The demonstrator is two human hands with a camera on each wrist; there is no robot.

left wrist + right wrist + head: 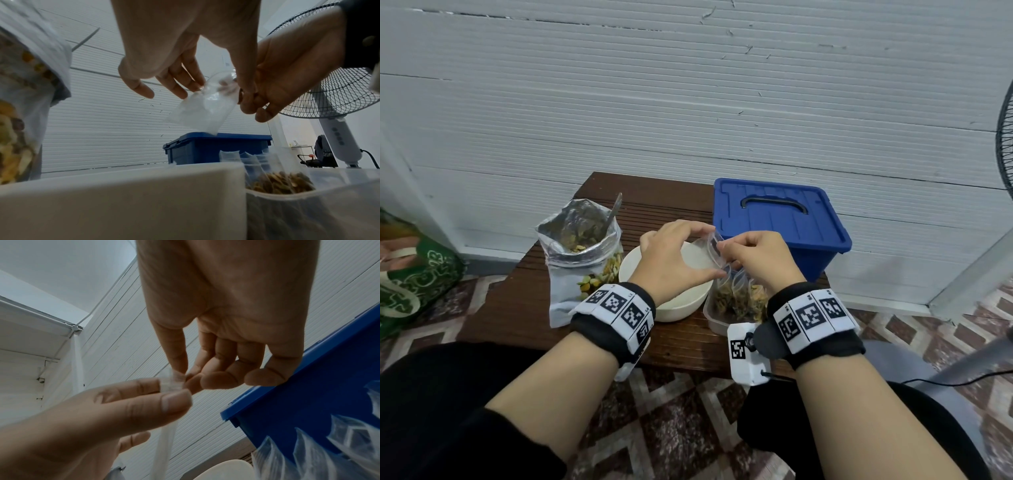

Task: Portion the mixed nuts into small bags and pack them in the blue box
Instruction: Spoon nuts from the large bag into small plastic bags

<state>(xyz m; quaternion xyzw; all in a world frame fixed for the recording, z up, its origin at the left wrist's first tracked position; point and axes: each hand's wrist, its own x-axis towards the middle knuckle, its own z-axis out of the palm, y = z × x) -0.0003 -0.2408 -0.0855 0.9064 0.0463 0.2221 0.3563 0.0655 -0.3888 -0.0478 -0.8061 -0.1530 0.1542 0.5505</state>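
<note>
The counter (517, 308) is crowded: nut bag (580, 260) with its spoon (614, 207) at left, bowl (671, 308) in the middle, tub (717, 320) of filled bags just beside it, box (780, 222) behind, lid shut. Bare counter lies behind the bowl and along the near-left edge.

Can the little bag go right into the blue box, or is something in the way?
The lid is shut on the blue box, so it blocks the way. Both hands pinch the empty little bag.

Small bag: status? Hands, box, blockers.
Both hands, left and right, pinch empty small bag over bowl. Blue box lid shut. Filled bags wait in tub.
</note>
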